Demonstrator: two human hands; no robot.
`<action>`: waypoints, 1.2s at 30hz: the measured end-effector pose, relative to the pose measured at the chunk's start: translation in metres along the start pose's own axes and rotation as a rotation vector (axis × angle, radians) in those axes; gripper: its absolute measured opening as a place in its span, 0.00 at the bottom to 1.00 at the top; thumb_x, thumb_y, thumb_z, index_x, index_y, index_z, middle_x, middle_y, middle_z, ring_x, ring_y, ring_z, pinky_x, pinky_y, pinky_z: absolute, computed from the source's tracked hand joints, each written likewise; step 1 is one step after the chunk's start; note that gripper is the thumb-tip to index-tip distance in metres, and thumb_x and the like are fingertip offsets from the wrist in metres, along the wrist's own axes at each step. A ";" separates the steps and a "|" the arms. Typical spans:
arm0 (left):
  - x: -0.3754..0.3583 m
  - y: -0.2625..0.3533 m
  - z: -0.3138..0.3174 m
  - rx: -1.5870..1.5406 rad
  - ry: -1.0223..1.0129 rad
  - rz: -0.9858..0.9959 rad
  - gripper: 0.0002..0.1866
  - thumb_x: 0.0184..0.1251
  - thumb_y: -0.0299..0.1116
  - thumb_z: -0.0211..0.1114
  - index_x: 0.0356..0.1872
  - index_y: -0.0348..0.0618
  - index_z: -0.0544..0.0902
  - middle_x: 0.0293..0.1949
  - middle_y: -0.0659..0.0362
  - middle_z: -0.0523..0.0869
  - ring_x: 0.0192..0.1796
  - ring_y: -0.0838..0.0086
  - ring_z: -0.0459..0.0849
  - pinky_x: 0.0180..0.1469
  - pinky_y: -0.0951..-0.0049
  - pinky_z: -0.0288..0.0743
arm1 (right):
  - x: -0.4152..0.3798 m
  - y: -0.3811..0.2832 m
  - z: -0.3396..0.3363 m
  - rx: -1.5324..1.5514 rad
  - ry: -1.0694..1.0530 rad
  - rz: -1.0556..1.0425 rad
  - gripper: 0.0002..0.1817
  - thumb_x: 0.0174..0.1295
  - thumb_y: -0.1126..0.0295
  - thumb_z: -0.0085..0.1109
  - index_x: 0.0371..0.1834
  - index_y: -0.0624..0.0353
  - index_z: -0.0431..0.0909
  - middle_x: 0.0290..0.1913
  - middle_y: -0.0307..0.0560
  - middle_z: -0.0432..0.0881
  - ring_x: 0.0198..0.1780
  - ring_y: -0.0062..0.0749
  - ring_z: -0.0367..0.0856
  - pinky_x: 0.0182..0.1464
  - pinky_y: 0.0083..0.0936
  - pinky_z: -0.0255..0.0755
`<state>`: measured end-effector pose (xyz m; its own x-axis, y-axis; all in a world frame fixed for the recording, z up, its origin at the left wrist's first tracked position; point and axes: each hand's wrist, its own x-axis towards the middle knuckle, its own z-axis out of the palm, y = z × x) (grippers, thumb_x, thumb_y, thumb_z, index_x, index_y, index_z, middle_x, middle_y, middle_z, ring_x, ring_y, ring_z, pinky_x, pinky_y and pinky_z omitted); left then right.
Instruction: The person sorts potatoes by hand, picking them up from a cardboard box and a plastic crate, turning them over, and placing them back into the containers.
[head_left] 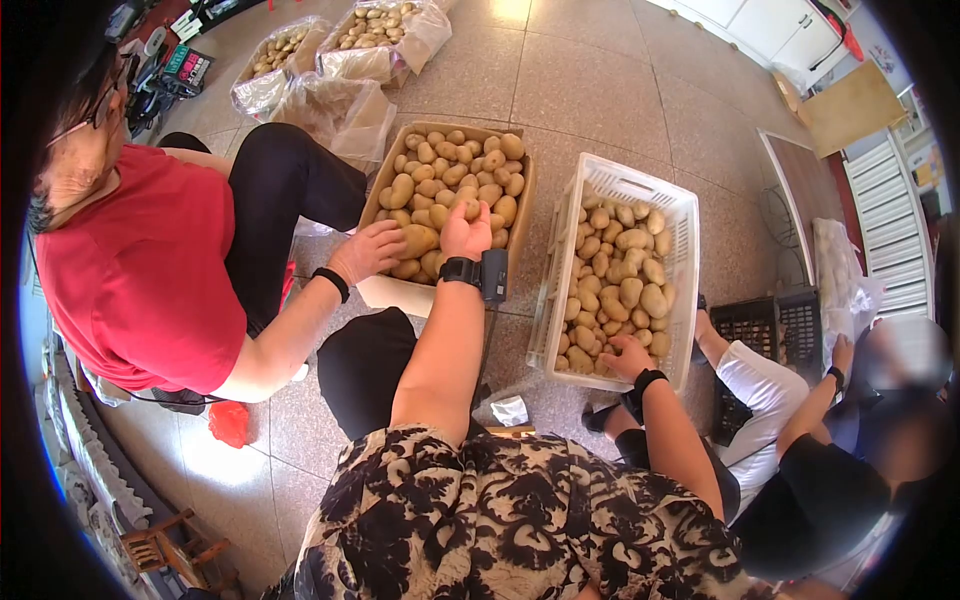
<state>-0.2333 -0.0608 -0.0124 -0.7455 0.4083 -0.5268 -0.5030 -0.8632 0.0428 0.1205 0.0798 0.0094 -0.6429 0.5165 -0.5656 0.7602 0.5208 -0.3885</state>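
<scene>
My left hand is over the cardboard box, palm up, its fingers curled around a potato. Many tan potatoes fill that box almost to the rim. In the white plastic crate, my right hand rests at the near end on more potatoes. Its fingers look apart and touch the potatoes, with no potato clearly gripped. I wear a black band on each wrist, the left one carrying a dark box-shaped device.
A person in a red shirt sits at left, a hand on the cardboard box's potatoes. Another person sits at right by a black crate. Lined boxes of potatoes stand behind. A red bag lies on the floor.
</scene>
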 end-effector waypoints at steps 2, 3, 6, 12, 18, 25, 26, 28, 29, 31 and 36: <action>0.006 0.005 -0.007 -0.116 -0.061 0.009 0.12 0.68 0.27 0.50 0.51 0.37 0.68 0.58 0.54 0.67 0.59 0.66 0.67 0.60 0.61 0.67 | 0.002 0.005 0.003 0.008 -0.015 -0.008 0.28 0.49 0.56 0.62 0.52 0.58 0.73 0.60 0.60 0.65 0.60 0.50 0.66 0.62 0.32 0.61; 0.006 0.007 -0.007 -0.149 0.023 -0.017 0.12 0.68 0.27 0.50 0.51 0.38 0.67 0.56 0.52 0.68 0.57 0.63 0.69 0.61 0.61 0.66 | 0.003 0.005 0.003 0.015 -0.026 -0.023 0.28 0.49 0.55 0.62 0.53 0.56 0.74 0.60 0.61 0.64 0.60 0.50 0.65 0.62 0.32 0.61; 0.003 0.002 -0.007 0.003 0.026 0.080 0.12 0.69 0.28 0.49 0.52 0.40 0.67 0.53 0.51 0.71 0.56 0.61 0.70 0.61 0.61 0.66 | 0.002 0.003 0.007 -0.004 -0.008 0.011 0.28 0.48 0.55 0.62 0.53 0.55 0.74 0.61 0.62 0.63 0.61 0.51 0.64 0.63 0.32 0.60; -0.026 -0.033 0.000 0.084 0.117 -0.153 0.15 0.69 0.29 0.48 0.55 0.40 0.66 0.56 0.50 0.71 0.59 0.59 0.70 0.61 0.59 0.67 | 0.013 0.012 0.013 -0.028 -0.022 -0.015 0.29 0.46 0.55 0.62 0.53 0.54 0.74 0.61 0.62 0.63 0.61 0.52 0.64 0.62 0.34 0.60; -0.080 -0.096 -0.022 0.400 0.064 -0.542 0.11 0.66 0.28 0.49 0.47 0.38 0.73 0.49 0.53 0.77 0.56 0.59 0.74 0.58 0.61 0.70 | 0.009 0.010 0.011 -0.014 0.075 -0.088 0.25 0.48 0.57 0.61 0.49 0.57 0.77 0.50 0.61 0.74 0.54 0.49 0.71 0.57 0.33 0.66; -0.110 -0.125 -0.041 0.827 0.054 -0.922 0.17 0.68 0.34 0.49 0.56 0.41 0.68 0.57 0.55 0.72 0.57 0.61 0.71 0.59 0.66 0.66 | 0.000 -0.005 -0.032 0.201 0.109 0.044 0.19 0.50 0.64 0.60 0.44 0.60 0.77 0.43 0.59 0.78 0.47 0.50 0.75 0.51 0.35 0.69; -0.109 -0.125 -0.042 0.831 0.056 -0.925 0.17 0.68 0.34 0.49 0.56 0.41 0.68 0.57 0.55 0.72 0.57 0.61 0.71 0.59 0.66 0.66 | 0.002 0.000 -0.032 0.206 0.108 0.047 0.19 0.50 0.64 0.60 0.44 0.60 0.77 0.43 0.59 0.78 0.47 0.50 0.75 0.51 0.35 0.69; -0.107 -0.122 -0.042 0.875 -0.035 -0.960 0.19 0.70 0.37 0.47 0.58 0.41 0.66 0.60 0.54 0.70 0.60 0.62 0.68 0.61 0.66 0.63 | 0.005 0.004 -0.036 0.171 0.327 0.055 0.18 0.50 0.65 0.59 0.44 0.62 0.77 0.44 0.60 0.78 0.48 0.50 0.75 0.52 0.36 0.69; -0.107 -0.122 -0.043 0.877 -0.029 -0.961 0.19 0.70 0.37 0.47 0.58 0.41 0.66 0.60 0.54 0.70 0.60 0.62 0.68 0.61 0.66 0.63 | 0.006 0.008 -0.041 0.111 0.307 0.069 0.20 0.51 0.65 0.59 0.46 0.63 0.75 0.44 0.61 0.77 0.49 0.51 0.74 0.53 0.37 0.68; -0.108 -0.121 -0.040 0.894 -0.046 -0.966 0.21 0.70 0.39 0.44 0.60 0.41 0.65 0.62 0.54 0.68 0.61 0.62 0.66 0.62 0.68 0.60 | 0.013 0.017 -0.038 0.059 0.276 0.123 0.21 0.51 0.64 0.59 0.47 0.63 0.75 0.44 0.61 0.77 0.49 0.50 0.75 0.54 0.36 0.68; -0.106 -0.122 -0.042 0.880 -0.026 -0.965 0.17 0.69 0.37 0.47 0.55 0.42 0.69 0.60 0.54 0.70 0.60 0.60 0.69 0.59 0.67 0.65 | 0.017 0.016 -0.033 -0.143 0.129 0.286 0.26 0.50 0.64 0.60 0.53 0.61 0.69 0.51 0.60 0.72 0.55 0.48 0.70 0.57 0.34 0.67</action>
<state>-0.0752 -0.0114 0.0026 0.0707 0.7646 -0.6406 -0.9450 0.2569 0.2023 0.1187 0.1194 0.0179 -0.4188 0.7326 -0.5366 0.8965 0.4275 -0.1162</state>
